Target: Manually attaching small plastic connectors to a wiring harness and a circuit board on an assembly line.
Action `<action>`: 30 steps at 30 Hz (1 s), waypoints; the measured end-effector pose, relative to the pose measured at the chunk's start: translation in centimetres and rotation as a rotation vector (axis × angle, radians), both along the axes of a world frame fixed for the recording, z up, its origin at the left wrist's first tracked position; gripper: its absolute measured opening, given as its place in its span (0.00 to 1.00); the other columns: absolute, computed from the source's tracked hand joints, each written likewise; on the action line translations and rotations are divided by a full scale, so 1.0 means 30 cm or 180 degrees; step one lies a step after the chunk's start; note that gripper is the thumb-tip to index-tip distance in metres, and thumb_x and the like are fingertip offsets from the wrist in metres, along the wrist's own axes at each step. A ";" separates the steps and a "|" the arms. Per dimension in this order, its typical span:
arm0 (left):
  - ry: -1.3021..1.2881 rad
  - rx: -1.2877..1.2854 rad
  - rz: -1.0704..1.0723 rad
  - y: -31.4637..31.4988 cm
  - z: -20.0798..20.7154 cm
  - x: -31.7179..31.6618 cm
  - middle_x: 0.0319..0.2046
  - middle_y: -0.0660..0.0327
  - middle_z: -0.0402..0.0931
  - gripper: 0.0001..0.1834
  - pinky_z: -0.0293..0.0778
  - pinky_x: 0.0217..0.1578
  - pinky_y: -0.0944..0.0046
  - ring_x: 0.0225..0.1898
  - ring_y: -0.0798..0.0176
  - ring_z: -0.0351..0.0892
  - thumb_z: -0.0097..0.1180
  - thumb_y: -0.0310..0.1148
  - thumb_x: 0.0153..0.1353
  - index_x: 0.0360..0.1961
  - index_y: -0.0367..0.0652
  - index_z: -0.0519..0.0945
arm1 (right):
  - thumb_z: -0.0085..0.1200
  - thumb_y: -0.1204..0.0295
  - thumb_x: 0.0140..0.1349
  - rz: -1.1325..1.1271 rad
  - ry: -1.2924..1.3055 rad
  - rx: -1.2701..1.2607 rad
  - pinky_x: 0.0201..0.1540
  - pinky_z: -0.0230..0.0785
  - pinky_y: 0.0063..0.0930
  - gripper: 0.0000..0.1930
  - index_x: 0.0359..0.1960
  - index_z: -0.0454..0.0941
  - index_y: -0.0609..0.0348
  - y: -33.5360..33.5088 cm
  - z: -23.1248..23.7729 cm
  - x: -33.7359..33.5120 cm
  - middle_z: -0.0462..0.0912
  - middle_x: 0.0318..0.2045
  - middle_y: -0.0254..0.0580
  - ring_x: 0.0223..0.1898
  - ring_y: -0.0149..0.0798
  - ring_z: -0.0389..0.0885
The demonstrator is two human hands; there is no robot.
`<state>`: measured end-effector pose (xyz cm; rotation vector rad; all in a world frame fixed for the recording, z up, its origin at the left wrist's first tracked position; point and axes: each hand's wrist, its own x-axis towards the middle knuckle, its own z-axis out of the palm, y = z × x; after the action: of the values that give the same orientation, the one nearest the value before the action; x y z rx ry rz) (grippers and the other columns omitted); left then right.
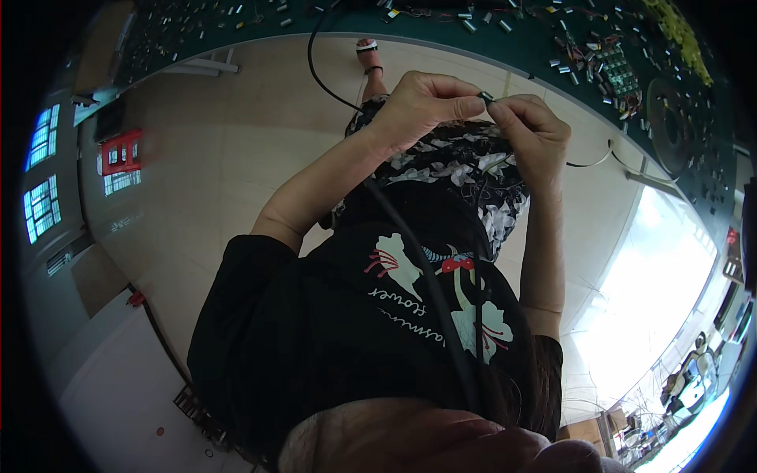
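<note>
Head view, looking down over the torso. The left hand and the right hand are raised together in front of the body, their fingertips meeting. A small dark component is pinched between them: the left hand's thumb and forefinger are closed on one end of it, and the right hand's fingertips are closed against the other, so neither hand is open. Whether the right hand grips the component itself or a thin wire leaving it cannot be told; a pale wire is seen trailing from behind the right hand toward the desk. A black cable is seen running from the upper edge down toward the left hand's wrist.

Beneath the hands a patterned black-and-white garment is seen, and nearer the camera a black shirt with a floral print. A sandalled foot rests on the pale tiled floor. Along the upper rim a green desk is strewn with many small metal parts and wire pieces, with a green circuit board and a round reel toward the right.

Risk, as judged: the component is held well apart from the desk, over the lap, by fingertips only. A slackened pinch would let it drop into the clothing or onto the floor, and a tug on the trailing wire could pull it from the grip.
</note>
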<state>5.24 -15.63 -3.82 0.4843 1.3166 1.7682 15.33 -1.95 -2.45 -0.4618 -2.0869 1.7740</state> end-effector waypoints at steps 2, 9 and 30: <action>0.0020 -0.0040 0.0013 0.002 0.004 -0.003 0.25 0.63 0.75 0.10 0.69 0.29 0.76 0.26 0.73 0.71 0.57 0.30 0.50 0.33 0.35 0.77 | 0.58 0.75 0.47 -0.0028 -0.0096 -0.0036 0.27 0.63 0.14 0.06 0.26 0.78 0.66 -0.001 0.007 0.002 0.77 0.23 0.35 0.25 0.24 0.72; 0.0082 -0.0036 -0.0084 0.013 -0.003 -0.002 0.25 0.63 0.75 0.10 0.70 0.30 0.75 0.26 0.73 0.72 0.56 0.29 0.51 0.34 0.35 0.76 | 0.58 0.76 0.48 -0.0191 -0.0398 -0.0562 0.27 0.64 0.12 0.08 0.29 0.77 0.67 -0.012 0.030 0.008 0.77 0.21 0.35 0.24 0.23 0.73; -0.0024 0.0004 -0.0248 0.000 -0.001 -0.001 0.26 0.58 0.76 0.12 0.73 0.31 0.72 0.27 0.69 0.75 0.58 0.26 0.48 0.35 0.33 0.76 | 0.55 0.76 0.49 0.0219 -0.0334 -0.0403 0.27 0.65 0.13 0.05 0.27 0.76 0.66 0.000 0.022 0.032 0.77 0.20 0.34 0.23 0.21 0.73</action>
<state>5.21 -15.62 -3.85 0.5222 1.2748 1.7051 16.30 -1.96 -1.80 -0.5346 -2.0911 1.9695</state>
